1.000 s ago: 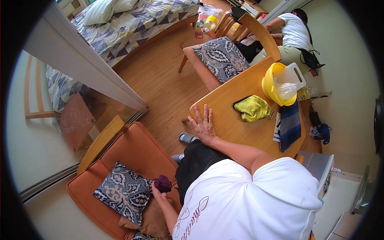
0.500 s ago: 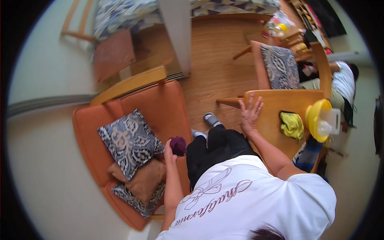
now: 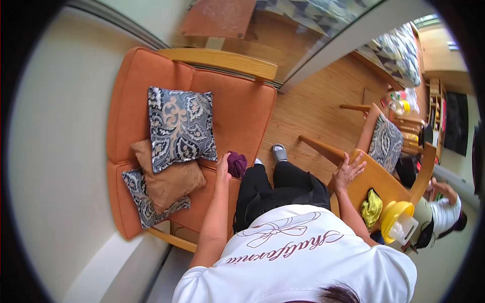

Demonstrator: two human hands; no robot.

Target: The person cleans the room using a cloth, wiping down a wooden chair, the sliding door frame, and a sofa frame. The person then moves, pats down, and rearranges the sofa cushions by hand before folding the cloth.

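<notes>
A crumpled purple cloth point(image 3: 237, 164) is in my left hand point(image 3: 224, 166), over the seat of the orange sofa point(image 3: 237, 101). My right hand point(image 3: 348, 171) has its fingers spread at the corner of the wooden table point(image 3: 376, 174), with nothing in it. Nearby on the table lies a yellow-green cloth point(image 3: 372, 208). Beside that cloth is a yellow basin point(image 3: 391, 222) with a white board point(image 3: 405, 227) and clear plastic in it. Left of my left hand, a patterned cushion point(image 3: 182, 126) rests partly on a brown cushion point(image 3: 169, 179).
Another person point(image 3: 444, 209) is bent low beyond the table at the right. A chair with a patterned cushion point(image 3: 386, 143) stands at the table's far side. A glass sliding door point(image 3: 303, 30) runs behind the sofa; a bed point(image 3: 396, 55) is at the upper right.
The view has swung toward the sofa, so the table and basin now sit lower right. My left hand still holds the purple cloth; my right hand stays spread at the table corner.
</notes>
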